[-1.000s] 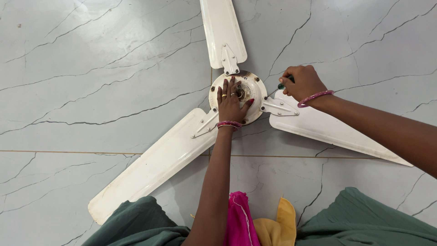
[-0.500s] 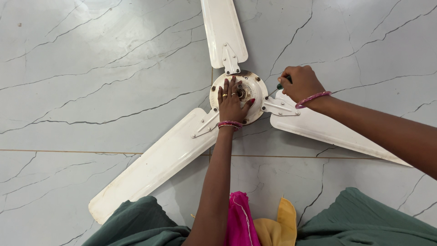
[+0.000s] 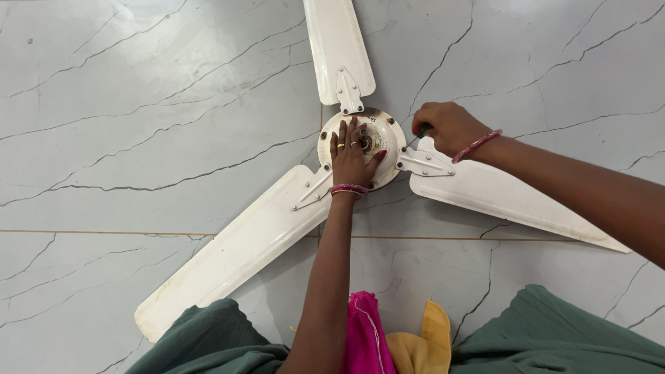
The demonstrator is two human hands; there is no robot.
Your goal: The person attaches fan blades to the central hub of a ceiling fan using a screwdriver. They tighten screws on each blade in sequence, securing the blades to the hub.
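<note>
Three cream blades (image 3: 242, 249) spread from a fan hub (image 3: 388, 142) lying flat on the grey marble floor (image 3: 138, 104). Left hand (image 3: 351, 158) rests on the hub, palm down, fingers straight and slightly apart. Right hand (image 3: 449, 128), curled tight round a dark green tool handle (image 3: 423, 129), sits just beside the right blade's bracket (image 3: 424, 162).

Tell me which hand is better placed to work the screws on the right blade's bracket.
Right, probably. The right hand is closed around a dark-handled tool just above that bracket. The left hand lies flat on the fan hub, holding nothing.
</note>
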